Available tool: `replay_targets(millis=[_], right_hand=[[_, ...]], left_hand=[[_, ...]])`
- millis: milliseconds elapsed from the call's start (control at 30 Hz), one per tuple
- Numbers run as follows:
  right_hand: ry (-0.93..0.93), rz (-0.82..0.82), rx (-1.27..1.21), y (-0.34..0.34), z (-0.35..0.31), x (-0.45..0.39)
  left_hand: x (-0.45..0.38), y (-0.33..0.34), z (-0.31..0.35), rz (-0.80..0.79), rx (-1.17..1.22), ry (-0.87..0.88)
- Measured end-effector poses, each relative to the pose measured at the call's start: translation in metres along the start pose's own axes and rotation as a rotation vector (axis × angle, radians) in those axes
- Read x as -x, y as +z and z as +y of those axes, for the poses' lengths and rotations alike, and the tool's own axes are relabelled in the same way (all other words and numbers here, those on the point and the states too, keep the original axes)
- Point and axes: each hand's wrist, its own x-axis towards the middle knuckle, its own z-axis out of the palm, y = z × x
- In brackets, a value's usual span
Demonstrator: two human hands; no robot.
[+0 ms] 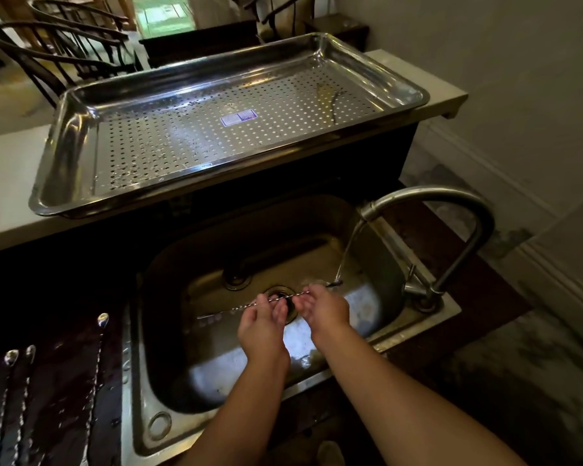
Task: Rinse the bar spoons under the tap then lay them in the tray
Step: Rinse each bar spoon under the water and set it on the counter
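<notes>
2 hands hold 1 bar spoon (246, 306) level over the sink (377, 250), and it runs crosswise between them. The left hand (262, 326) pinches the twisted stem near its middle, the right hand (325, 306) pinches it closer to the bowl end, fingers curled around the metal. That bowl end sits right under the thin stream of water (347, 250) falling from the tap (451, 210), just past the right fingertips. Below the hands lies the drain (276, 292), with open basin to the left and front. 3 more spoons (95, 371) lie side by side on the dark wet counter left of the sink, well apart from the hands. Beyond the sink, on the raised ledge, sits the perforated tray (64, 153), holding only a small sticker (238, 118) on its floor and some droplets.
</notes>
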Motion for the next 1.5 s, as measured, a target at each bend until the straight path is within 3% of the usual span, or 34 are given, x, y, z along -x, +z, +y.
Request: replay_targets(millis=[1000,1500], right_hand=[[-0.043,0.245,0.327,-0.020,-0.027,-0.027],[-0.100,0.082,0.269,-0.010,-0.019,-0.020]], left_hand=[[0.008,0.002,-0.002,-0.056,-0.017,0.033],[0.008,0.016,-0.013,-0.047,0.042,-0.023]])
